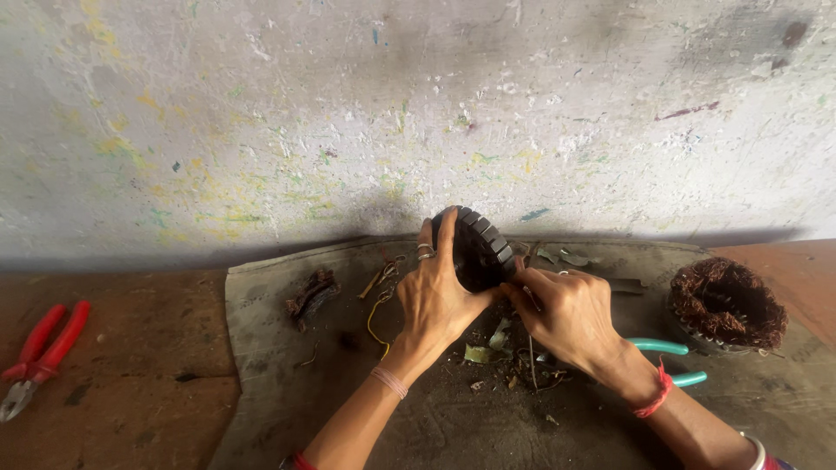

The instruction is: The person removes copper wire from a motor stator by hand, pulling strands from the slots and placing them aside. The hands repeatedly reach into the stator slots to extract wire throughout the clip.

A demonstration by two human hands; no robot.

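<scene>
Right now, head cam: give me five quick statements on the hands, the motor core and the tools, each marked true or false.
1. The left hand grips the dark round motor core, held on edge. True.
2. The right hand is lifting the red pliers. False: the red pliers lie untouched far off on the left; the right hand works at the core's lower edge.
3. A bundle of copper wire sits to the right of the hands. True.
4. Teal tool handles show beside the right wrist. True.
5. The core lies flat on the mat. False: it is held upright above the grey mat.
</scene>
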